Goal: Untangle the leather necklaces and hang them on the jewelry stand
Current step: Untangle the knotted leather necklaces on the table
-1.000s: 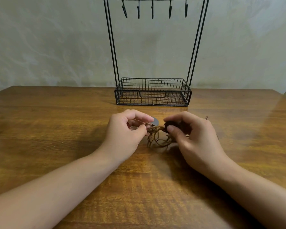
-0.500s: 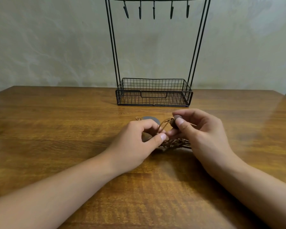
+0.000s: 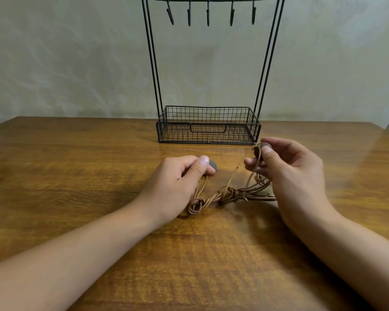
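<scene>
Both hands, left hand [image 3: 180, 176] and right hand [image 3: 285, 167], each pinching a pendant, have drawn apart, stretching the knotted cords [image 3: 227, 195] for untangling.

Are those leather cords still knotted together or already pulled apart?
Still tangled: the leather cords bunch into a knot on the table between the left hand and right hand.

The hands [image 3: 234, 173] have pulled apart, stretching the tangled leather necklaces [image 3: 225, 195] between them.
</scene>
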